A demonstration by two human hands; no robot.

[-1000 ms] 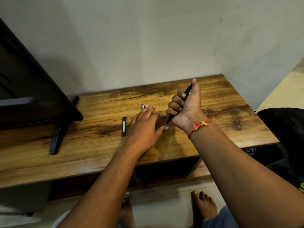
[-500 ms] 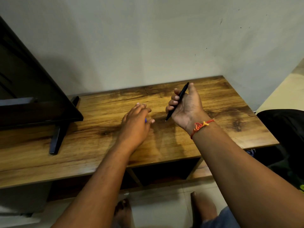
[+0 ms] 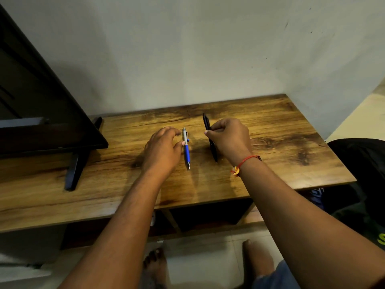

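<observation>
- Blue pen (image 3: 186, 152): the left hand (image 3: 161, 150) pinches it with thumb and finger.
- Black pen (image 3: 213, 149): the right hand (image 3: 230, 138) holds it with its fingers curled round it.
- Both pens are side by side, a little apart, over the middle of the wooden table (image 3: 291, 142).
- A black screen (image 3: 41, 113) stands at the far left.

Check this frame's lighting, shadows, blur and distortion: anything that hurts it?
Head view: dim, warm light, no glare; soft shadows on the table beside the left hand and right hand; wide-angle lens bows the table edges; slightly soft overall, but the blue pen and black pen are legible.
</observation>
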